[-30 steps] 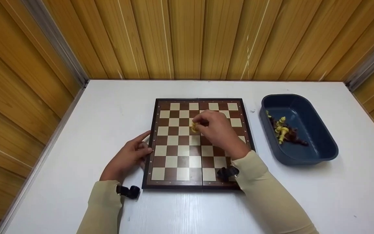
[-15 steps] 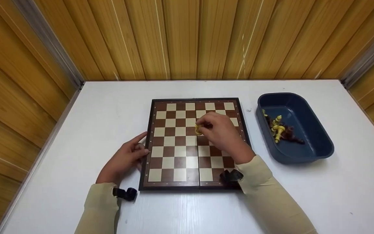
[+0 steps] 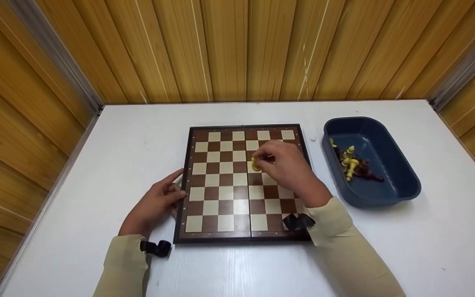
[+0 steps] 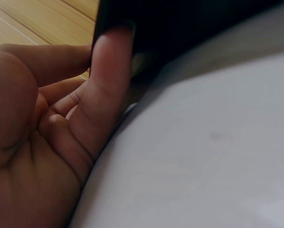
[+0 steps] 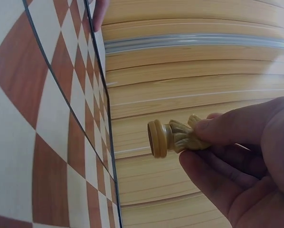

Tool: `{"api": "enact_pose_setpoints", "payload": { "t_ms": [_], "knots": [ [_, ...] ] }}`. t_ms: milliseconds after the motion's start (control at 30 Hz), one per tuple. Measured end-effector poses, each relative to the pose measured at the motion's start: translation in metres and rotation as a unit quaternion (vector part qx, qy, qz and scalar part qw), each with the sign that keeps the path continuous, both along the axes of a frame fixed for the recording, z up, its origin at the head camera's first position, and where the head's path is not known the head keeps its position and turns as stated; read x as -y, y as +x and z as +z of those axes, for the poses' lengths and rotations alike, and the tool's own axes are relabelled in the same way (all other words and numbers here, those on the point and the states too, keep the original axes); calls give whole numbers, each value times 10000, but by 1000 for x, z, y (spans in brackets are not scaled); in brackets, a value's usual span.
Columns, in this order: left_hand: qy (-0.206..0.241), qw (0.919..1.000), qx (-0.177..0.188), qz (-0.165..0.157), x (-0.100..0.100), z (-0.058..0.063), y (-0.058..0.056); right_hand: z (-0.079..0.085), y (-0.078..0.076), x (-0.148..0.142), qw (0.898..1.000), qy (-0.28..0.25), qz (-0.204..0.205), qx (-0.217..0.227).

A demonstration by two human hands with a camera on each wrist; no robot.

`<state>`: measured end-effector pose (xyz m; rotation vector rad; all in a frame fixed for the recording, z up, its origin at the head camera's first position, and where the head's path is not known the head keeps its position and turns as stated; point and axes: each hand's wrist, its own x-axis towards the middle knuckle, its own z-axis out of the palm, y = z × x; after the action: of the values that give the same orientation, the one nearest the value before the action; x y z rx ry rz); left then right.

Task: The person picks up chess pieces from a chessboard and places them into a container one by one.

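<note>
In the head view my right hand point(image 3: 285, 167) is above the chessboard point(image 3: 221, 192), just right of its centre fold. Between thumb and fingers it pinches a yellow chess knight point(image 5: 177, 137). The right wrist view shows the knight's round base pointing toward the board, with a gap between them. Its head is partly hidden by the fingertips. My left hand point(image 3: 159, 202) lies at the board's left edge, thumb and index fingertips touching the side. In the left wrist view a finger point(image 4: 111, 66) presses against the dark board edge.
Right of the board stands a dark blue bin point(image 3: 398, 181). Several yellow chess pieces point(image 3: 351, 167) and dark brown chess pieces point(image 3: 365, 171) lie jumbled in its left part. The white table point(image 3: 138, 136) meets wood-panelled walls point(image 3: 229, 49) at the back and sides.
My right hand has moved the knight rightward across the centre fold, about one square. The left hand keeps its place at the board's edge. The whole head view has shifted slightly.
</note>
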<state>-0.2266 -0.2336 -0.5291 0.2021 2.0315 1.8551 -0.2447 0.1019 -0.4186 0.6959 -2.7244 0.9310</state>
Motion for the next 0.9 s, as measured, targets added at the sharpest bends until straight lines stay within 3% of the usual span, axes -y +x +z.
{"api": "enact_pose_setpoints", "payload": {
  "t_ms": [567,900],
  "knots": [
    [-216,9996,-146,74,1,-1,1,22,3,-27,9984,400,89,383],
    [-251,9996,-126,77,-1,-3,-1,24,7,-42,9972,494,126,540]
  ]
}}
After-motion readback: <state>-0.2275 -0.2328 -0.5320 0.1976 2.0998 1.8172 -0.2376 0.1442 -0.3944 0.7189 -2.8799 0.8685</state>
